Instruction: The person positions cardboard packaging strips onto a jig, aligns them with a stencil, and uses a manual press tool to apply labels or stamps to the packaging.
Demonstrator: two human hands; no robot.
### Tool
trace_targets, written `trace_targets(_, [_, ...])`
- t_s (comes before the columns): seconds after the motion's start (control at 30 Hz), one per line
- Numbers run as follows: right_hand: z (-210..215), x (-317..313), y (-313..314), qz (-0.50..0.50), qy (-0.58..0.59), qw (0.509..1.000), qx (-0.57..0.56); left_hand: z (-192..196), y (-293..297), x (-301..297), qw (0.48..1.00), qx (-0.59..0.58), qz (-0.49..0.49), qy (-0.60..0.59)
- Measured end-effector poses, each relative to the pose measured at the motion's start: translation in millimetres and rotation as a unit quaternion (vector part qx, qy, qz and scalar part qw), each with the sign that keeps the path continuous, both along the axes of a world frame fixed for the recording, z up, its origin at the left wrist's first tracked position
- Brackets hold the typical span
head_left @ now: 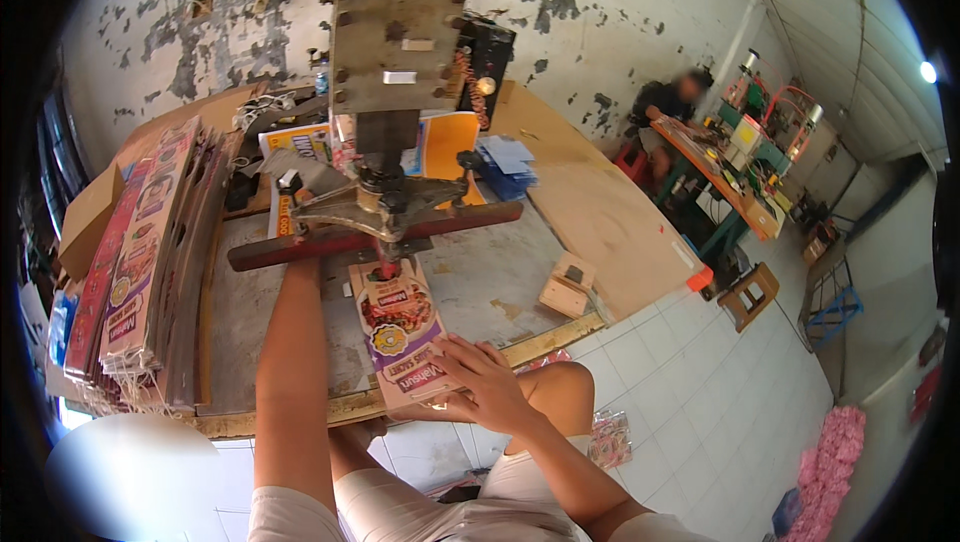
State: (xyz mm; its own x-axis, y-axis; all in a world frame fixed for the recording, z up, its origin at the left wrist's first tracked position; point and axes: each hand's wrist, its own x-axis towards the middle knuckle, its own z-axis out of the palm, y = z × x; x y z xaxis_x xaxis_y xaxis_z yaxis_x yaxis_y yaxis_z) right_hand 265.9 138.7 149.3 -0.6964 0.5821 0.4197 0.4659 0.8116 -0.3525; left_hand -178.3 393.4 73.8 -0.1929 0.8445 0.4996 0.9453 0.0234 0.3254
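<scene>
A flat printed pack (pixel 405 327), beige with a purple band, a food picture and a clear wrap edge, lies lengthwise at the front of the worktable. Its far end is under the red tip of a press (pixel 388 264). My right hand (pixel 482 379) holds the pack's near right corner, fingers laid over its top face. My left forearm reaches up to the red crossbar (pixel 455 225) of the press; the left hand is hidden behind that bar, so its fingers do not show.
Tall stacks of similar printed packs (pixel 150 262) stand at the left beside a cardboard box (pixel 90 222). A wooden block (pixel 567 287) sits near the table's right edge. Blue cards (pixel 507 167) lie behind the press. Far right, another person sits at a bench (pixel 715 167); a wooden stool (pixel 748 297) stands nearer.
</scene>
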Motion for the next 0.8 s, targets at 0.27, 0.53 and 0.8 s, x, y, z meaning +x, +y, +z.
trace_targets(0.27, [-2.2, -2.4, -0.9, 0.003, 0.014, 1.0, 0.012, 1.0, -4.9, -8.5, 0.989, -0.027, 0.014, 0.148])
trace_targets(0.53, [-12.0, -10.5, -3.2, 0.001, 0.037, 0.999, 0.025, 4.5, -91.1, -19.7, 0.977, -0.013, -0.119, 0.176])
trace_targets(0.8, [-9.7, -1.5, -1.5, -0.014, 0.065, 0.997, 0.029, 104.9, -281.1, 89.7, 0.983, -0.175, -0.048, -0.04])
